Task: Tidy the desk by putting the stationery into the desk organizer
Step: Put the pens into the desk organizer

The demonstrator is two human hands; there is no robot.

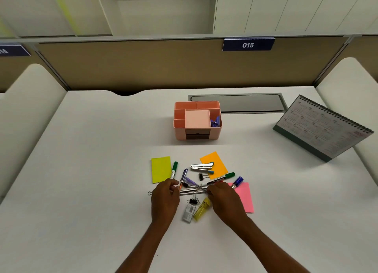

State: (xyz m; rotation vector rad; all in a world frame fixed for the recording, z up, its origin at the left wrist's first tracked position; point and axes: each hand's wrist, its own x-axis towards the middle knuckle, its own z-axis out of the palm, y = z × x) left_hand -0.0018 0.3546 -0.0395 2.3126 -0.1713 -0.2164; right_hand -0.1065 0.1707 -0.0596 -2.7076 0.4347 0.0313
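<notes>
Several thin, light, stiff plastic pens [191, 187] lie crossed mid-desk, well short of the pink plastic desk organizer [197, 120]. Left hand [164, 201] and right hand [224, 199] pinch their opposite ends, fingers closed. Smooth barrels likely slip; grip mid-barrel.

Both my forearms come up from the bottom edge, bare, angled inward twd each other. Left hand [164, 199] sits palm down, knuckles up, fingers [172, 183] curled fwd and pinched. Right hand [224, 199] mirrors it, palm down, fingers [210, 191] bent in twd the left, tips close together. Hands are near each other but apart; wrists roughly straight w/ forearms.
</notes>
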